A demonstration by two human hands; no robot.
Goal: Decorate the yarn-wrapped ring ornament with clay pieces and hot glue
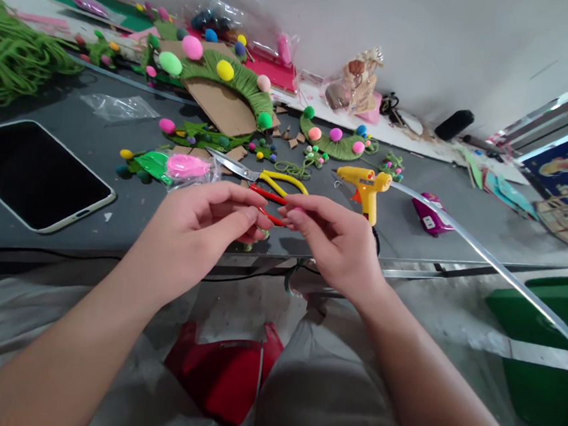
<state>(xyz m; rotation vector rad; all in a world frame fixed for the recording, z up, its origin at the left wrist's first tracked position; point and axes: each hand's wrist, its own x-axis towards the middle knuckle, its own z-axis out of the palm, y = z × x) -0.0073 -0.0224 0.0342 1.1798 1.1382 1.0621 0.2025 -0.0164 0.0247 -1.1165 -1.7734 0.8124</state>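
My left hand [206,232] is closed near the table's front edge, with a bit of green showing below its fingertips. My right hand [334,241] pinches something small and pink [298,212], mostly covered by its fingers. Just beyond both hands lie yellow-handled scissors [281,182] and a red-handled tool [267,194], partly hidden by the fingers. A yellow glue gun [365,187] is right of them. Behind are a green yarn-wrapped arch with colored pompoms [226,71] and a smaller green curved piece with pompoms [331,144].
A large tablet or phone [34,172] lies at the left, below green yarn [15,56]. A purple object [432,214] and a long clear stick [490,260] are at the right. Green bins [544,372] and a red stool [223,374] are below the table.
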